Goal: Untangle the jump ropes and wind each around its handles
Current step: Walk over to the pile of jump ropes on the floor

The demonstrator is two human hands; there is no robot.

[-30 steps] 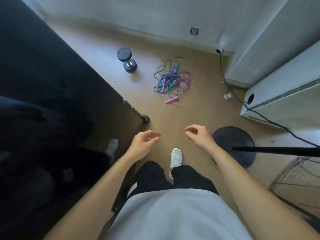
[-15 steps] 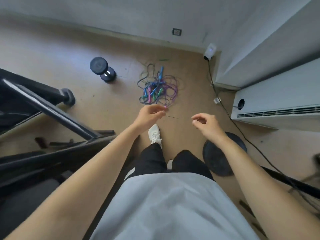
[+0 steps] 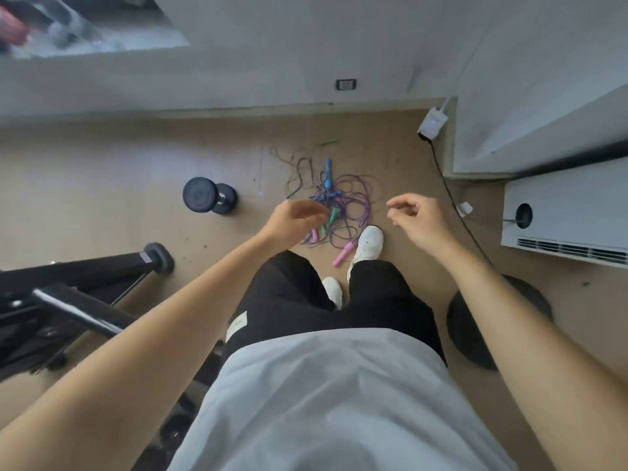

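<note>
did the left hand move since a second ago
Yes. The left hand has come forward: it was well short of the tangled jump ropes and now overlaps their left edge in view.

We wear a loose, pale grey top — plain cloth, softly creased, its hem falling over the waist. Below it we have black trousers, wide in the leg, with a small pale rectangular label on the left thigh; its print is too blurred to read. On our feet are white trainers — rounded at the toe. Our forearms are bare right down to the left hand and the right hand.
</note>
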